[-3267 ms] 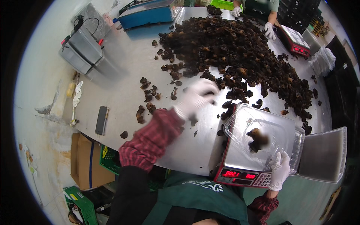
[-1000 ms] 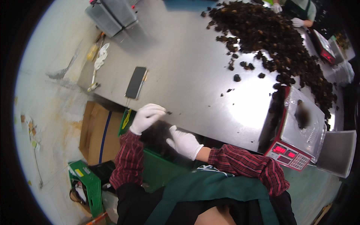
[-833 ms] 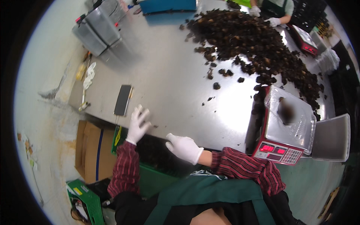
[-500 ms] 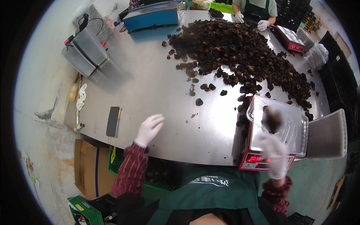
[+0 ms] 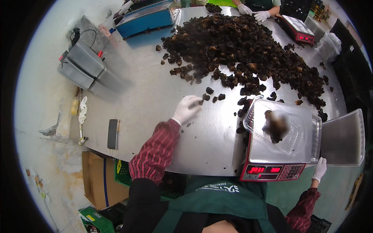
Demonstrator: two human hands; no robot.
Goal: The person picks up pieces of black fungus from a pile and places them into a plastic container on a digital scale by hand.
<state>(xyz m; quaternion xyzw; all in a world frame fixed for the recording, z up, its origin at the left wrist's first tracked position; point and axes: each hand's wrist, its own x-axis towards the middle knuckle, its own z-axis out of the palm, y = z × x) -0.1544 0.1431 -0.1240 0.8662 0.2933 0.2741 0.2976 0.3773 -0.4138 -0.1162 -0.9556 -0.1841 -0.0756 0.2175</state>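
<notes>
My left hand (image 5: 188, 108), white-gloved, reaches over the metal table with fingers closed at a small dark mushroom piece (image 5: 201, 102). Several loose pieces (image 5: 210, 90) lie just beyond it. My right hand (image 5: 319, 171), also gloved, is low at the right, fingers stretched up by the near corner of the clear container stack (image 5: 340, 138); whether it touches the stack is unclear. Between my hands is a red scale (image 5: 252, 175) with a metal plate. A clear plastic tray (image 5: 252, 116) sits on it, holding dark mushroom pieces (image 5: 276, 138) partly lost in a blurred patch.
A large heap of dark mushrooms (image 5: 233, 46) covers the far side. Beyond it are a co-worker's gloved hands (image 5: 261, 15) and another scale (image 5: 299, 29). A phone (image 5: 113, 134), grey bins (image 5: 81, 64) and a blue box (image 5: 145, 23) are at the left. Plastic bags (image 5: 329, 46) lie far right.
My left hand has moved forward and right to the loose pieces. My right hand has left the scale and dropped to its right. The view has shifted slightly.
</notes>
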